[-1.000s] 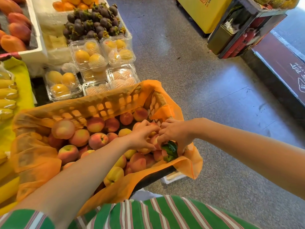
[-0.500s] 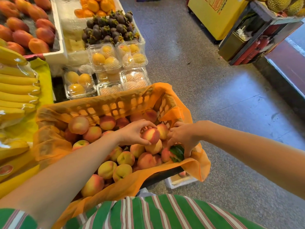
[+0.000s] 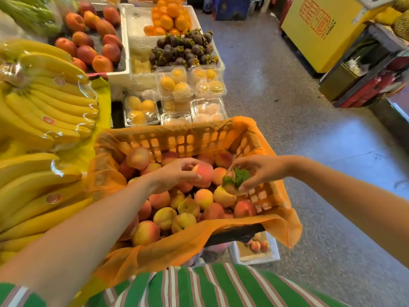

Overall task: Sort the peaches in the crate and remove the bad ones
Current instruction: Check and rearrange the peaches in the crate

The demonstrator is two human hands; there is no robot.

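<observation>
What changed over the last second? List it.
The left hand gripped a pink peach and lifted it off the pile. The right hand raised the leafy peach from the crate's right end. The crate and the other peaches stayed put.

I saw red seal-style characters on the big yellow cardboard box (image 3: 309, 47), with small letters starting "XIN" beside them. The bananas' red oval stickers (image 3: 48, 120) were too blurred to read.

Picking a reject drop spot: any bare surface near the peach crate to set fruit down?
Only the grey floor right of the crate, up to the yellow box. Crowded: bananas left, clamshell packs beyond, peaches filling the crate.
</observation>
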